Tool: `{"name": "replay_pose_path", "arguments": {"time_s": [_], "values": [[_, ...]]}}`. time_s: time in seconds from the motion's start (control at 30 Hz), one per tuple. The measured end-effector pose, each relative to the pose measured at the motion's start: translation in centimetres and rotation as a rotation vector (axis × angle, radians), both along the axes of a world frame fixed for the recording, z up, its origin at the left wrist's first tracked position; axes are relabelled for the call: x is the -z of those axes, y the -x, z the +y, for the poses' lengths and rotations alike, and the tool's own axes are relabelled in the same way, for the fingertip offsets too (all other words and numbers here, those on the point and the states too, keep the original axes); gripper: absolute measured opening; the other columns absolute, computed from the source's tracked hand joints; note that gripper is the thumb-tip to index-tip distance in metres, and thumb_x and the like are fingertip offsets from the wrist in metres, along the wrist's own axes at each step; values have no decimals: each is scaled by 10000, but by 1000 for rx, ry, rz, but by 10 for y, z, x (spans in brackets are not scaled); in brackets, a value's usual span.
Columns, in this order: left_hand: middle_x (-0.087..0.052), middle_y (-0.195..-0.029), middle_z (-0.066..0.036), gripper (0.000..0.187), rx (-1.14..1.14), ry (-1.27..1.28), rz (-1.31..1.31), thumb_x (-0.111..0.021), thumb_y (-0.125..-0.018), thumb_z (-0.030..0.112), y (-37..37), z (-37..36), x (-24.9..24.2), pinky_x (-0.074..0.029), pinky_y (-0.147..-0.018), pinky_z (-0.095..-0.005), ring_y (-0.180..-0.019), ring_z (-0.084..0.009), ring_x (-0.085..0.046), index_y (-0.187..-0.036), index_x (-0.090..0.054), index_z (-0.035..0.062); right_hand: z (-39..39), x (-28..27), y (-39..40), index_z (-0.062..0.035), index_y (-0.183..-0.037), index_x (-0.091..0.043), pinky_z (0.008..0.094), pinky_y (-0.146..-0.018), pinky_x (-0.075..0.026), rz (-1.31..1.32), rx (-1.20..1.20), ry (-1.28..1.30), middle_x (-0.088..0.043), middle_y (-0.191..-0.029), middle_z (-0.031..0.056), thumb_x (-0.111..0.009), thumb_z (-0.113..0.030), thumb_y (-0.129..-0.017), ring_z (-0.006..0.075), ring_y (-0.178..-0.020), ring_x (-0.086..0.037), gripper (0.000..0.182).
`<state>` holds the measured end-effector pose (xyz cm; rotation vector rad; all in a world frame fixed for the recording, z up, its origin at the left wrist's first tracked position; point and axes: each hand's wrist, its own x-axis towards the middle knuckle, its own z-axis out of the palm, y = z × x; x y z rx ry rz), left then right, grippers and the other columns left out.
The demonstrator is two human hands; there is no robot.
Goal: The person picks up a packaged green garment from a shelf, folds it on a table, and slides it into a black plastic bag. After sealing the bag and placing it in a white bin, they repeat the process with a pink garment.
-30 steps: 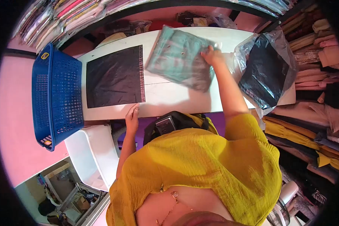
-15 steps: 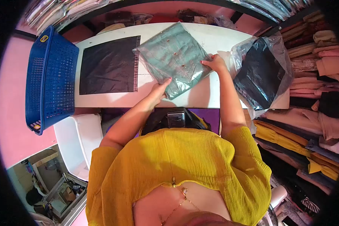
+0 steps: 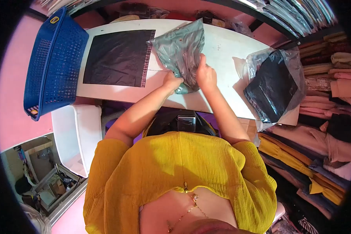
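Note:
A grey-green garment in a clear plastic bag [image 3: 179, 50] is bent and bunched over the white table [image 3: 226, 58], its far corner pointing away from me. My left hand [image 3: 172, 82] is closed on its near left edge. On the near right edge, my right hand [image 3: 206, 76] is wrapped round the plastic with the thumb sticking up; its fingertips are hidden. Left of the bag lies a flat black plastic mailer [image 3: 117, 58] with a strip along its right edge, which the bag's left corner touches.
At the table's right end rests a black packet in clear plastic [image 3: 271, 85]. A blue basket [image 3: 56, 62] stands at the left, above a white bin [image 3: 76, 136]. Folded clothes [image 3: 316, 171] fill shelves on the right. Packed bags [image 3: 296, 15] line the shelf overhead.
Both hands have drawn closer together, the right one moving left and nearer to me. The bagged garment went from spread flat to bent and narrower. My view has shifted slightly.

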<state>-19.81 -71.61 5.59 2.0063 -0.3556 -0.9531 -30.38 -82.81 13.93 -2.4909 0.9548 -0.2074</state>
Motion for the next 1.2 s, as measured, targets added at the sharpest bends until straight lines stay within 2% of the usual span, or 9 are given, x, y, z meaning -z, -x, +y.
{"name": "replay_pose_path", "arguments": {"time_s": [0.13, 0.33, 0.53, 0.6, 0.63, 0.7, 0.8, 0.93, 1.2], "values": [[-582, -979, -115, 399, -15, 60, 375, -560, -821, 218, -6, 1, -43, -500, -728, -362, -865, -215, -593, -1138, -494, -17, 22, 16, 1, -107, -1426, -202, 448, -620, -503, -162, -193, 273, -610, -859, 263, -531, -38, -711, 396, -747, -616, 790], [-551, -1090, -170, 676, -50, 69, 630, -357, -897, 553, -16, -2, -71, -493, -796, -329, -931, -229, -588, -1220, -441, -34, 42, 2, 6, -169, -1427, -243, 614, -927, -308, 205, -369, 184, -472, -1215, 290, -656, -604, -664, 499, -1185, -366, 971], [-565, -1143, -209, 672, 291, 61, 338, -400, -896, 551, -64, 21, -53, -462, -877, -382, -987, -313, -593, -1222, -480, -31, 33, 33, -6, -231, -1291, -493, 509, -756, -447, 70, -187, 283, -619, -1008, 157, -637, -365, -737, 354, -1034, -543, 588], [-511, -1234, -207, 564, 239, -135, -572, -440, -900, 462, -93, 42, -27, -390, -947, -474, -1113, -372, -514, -1289, -450, 54, 17, 32, 3, -245, -1215, -565, 448, -693, -483, -33, -190, 287, -649, -858, 128, -652, -256, -726, 297, -882, -611, 497], [-511, -1234, -207, 564, 235, -136, -573, -440, -900, 462, -97, 56, -14, -390, -947, -474, -1113, -372, -514, -1289, -450, 54, 11, 23, 11, -243, -1215, -565, 429, -695, -489, -38, -190, 156, -650, -847, 137, -657, -210, -722, 298, -852, -617, 503], [-305, -1421, -174, 553, 103, -441, -1076, -457, -890, 406, -95, 84, 5, -223, -1035, -555, -1325, -349, -265, -1362, -368, 131, -2, 18, 29, -241, -1215, -565, 410, -697, -495, -39, -195, 31, -650, -837, 147, -662, -164, -718, 299, -821, -622, 512], [-119, -1497, -130, 608, 442, -256, -1034, -470, -881, 393, -89, 127, 11, -112, -1052, -592, -1390, -289, -68, -1407, -282, 153, -12, 23, 65, -211, -1353, -403, 402, -718, -499, -132, -259, -61, -649, -840, 198, -676, -85, -700, 326, -840, -625, 719], [-411, -1370, -89, 447, 362, -92, -922, -512, -871, 338, -81, 156, 1, -204, -1044, -544, -1308, -271, -315, -1262, -485, 125, -12, 25, 84, -101, -1436, 88, 301, -835, -467, -566, 107, -647, -493, -1251, 240, -625, 35, -745, 245, -1059, -550, 1002], [-632, -929, -39, 133, 109, 74, -1112, -669, -733, 147, -92, 147, 1, -454, -814, -334, -918, -231, -565, -852, -656, 89, -44, 17, 79, -64, -1330, -434, 225, -888, -404, -277, 206, -887, -549, -1196, 77, -539, 80, -828, 105, -1023, -502, 533]]}}
